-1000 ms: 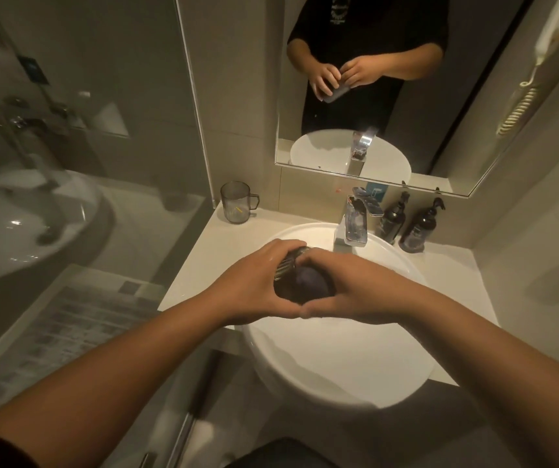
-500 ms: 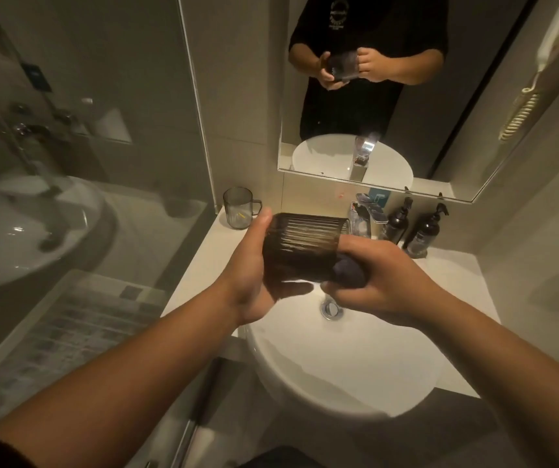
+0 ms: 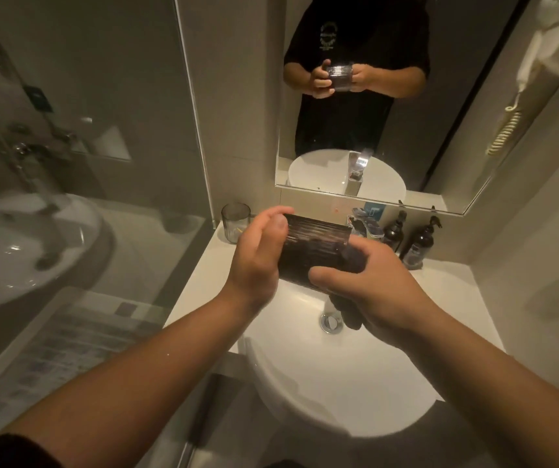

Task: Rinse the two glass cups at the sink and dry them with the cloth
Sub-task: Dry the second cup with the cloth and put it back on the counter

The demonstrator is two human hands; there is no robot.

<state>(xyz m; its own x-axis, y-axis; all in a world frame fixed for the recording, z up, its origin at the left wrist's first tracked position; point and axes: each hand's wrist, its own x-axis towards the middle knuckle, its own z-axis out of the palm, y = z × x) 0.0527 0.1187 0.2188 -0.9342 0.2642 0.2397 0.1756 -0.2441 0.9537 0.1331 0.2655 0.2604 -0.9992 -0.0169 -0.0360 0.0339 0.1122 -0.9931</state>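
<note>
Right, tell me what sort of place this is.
A bathroom, probably a hotel's: a white basin with a tap under a wall mirror, two dark pump bottles on the counter, and a wall-mounted hairdryer with a coiled cord.

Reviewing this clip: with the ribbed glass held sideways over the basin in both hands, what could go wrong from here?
1. The ribbed glass cup lies on its side between the left hand and the right hand; if wet, it might slip and hit the sink below.
2. The dark cloth hangs from the right hand near the drain and could pick up water.
3. The second cup stands near the counter's left edge, so a left elbow swing might knock it.
</note>
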